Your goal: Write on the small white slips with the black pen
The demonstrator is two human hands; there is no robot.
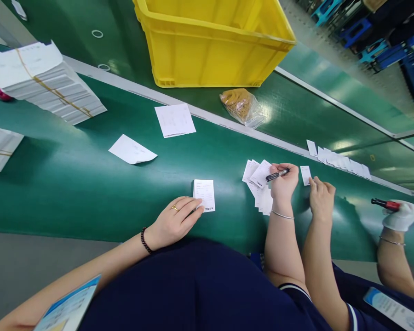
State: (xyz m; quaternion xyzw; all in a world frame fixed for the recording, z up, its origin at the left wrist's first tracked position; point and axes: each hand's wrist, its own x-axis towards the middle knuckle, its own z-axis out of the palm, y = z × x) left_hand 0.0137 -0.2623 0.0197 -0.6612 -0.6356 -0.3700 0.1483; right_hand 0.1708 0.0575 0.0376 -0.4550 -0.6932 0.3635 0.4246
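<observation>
My left hand (177, 216) lies palm down with its fingers stretched out, the tips resting on a small stack of printed white cards (203, 189). In my right hand (283, 181) a black pen (276, 174) is gripped, its end pointing left. Beside that hand are several overlapping printed cards (261, 173), fanned loosely on the green table; whether its fingers also touch the top card, I cannot tell.
A co-worker's bare hand (321, 200) touches a card (305, 174) at right; their gloved hand (400, 216) holds a red-and-black tool (385, 204). Behind stand a yellow crate (214, 55) and a bag of rubber bands (241, 105). Banded paper stacks (48, 82) sit left.
</observation>
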